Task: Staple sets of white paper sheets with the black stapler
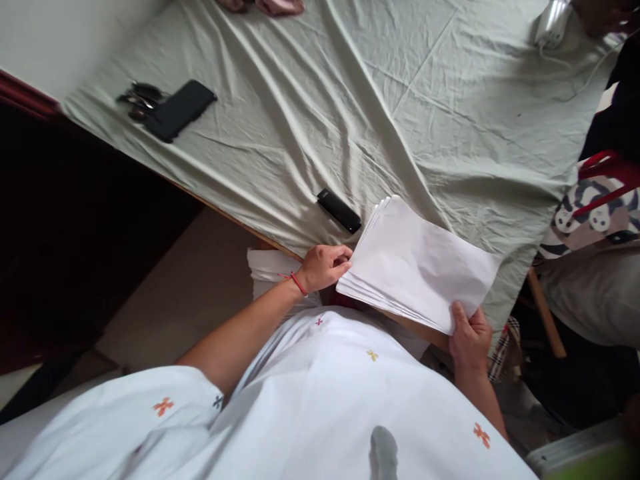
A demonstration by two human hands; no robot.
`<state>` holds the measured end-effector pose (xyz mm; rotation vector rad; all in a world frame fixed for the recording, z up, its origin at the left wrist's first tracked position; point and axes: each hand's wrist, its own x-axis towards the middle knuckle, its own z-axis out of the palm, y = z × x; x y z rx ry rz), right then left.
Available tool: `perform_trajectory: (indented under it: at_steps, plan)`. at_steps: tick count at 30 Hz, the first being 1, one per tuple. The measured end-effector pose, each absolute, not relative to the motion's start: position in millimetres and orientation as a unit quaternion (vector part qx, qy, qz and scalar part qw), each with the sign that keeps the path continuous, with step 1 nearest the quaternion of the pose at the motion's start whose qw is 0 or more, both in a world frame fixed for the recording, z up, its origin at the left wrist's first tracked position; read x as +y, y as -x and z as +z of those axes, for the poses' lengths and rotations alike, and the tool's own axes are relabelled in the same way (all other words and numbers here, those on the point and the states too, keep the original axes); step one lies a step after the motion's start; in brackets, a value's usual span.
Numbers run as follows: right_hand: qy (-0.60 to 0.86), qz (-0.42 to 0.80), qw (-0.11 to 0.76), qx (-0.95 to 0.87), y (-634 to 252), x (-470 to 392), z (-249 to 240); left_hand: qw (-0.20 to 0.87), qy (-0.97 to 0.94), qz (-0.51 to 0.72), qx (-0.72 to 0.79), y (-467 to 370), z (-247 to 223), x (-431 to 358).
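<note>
A loose stack of white paper (420, 257) lies over the near edge of the cloth-covered table, its sheets slightly fanned along the left and lower sides. My right hand (470, 337) grips the lower right corner, thumb on top and the fingers mostly beneath. At the left edge of the stack is my left hand (327, 267), a red string bracelet on its wrist. Its fingers are bent, and thumb and fingertips close at the sheets' edge. Just beyond that hand rests a small black stapler-like object (339, 210); its exact kind is unclear.
A wrinkled pale green cloth (310, 120) covers the table. A black phone (180, 110) and a bunch of keys (141, 100) lie at the far left. A white power strip (553, 23) with a cord is at the upper right. Beside the right edge sits a panda-print bag (595, 210).
</note>
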<state>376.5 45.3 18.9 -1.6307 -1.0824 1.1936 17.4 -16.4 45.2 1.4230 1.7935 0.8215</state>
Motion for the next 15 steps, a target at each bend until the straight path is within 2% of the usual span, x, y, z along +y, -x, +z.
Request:
perform_trajectory:
  at_steps: [5,11,15]
  plan:
    - [0.649,0.476,0.421,-0.419,-374.0,45.6,18.3,0.289,-0.537,0.314,0.728,-21.4,41.7,-14.0]
    - [0.652,0.464,0.418,-0.430,-369.1,46.5,21.9,0.301,-0.567,0.307,0.703,-19.1,38.5,-15.6]
    - [0.653,0.458,0.418,-0.434,-367.7,46.5,22.3,0.266,-0.566,0.270,0.732,-20.3,36.5,-13.0]
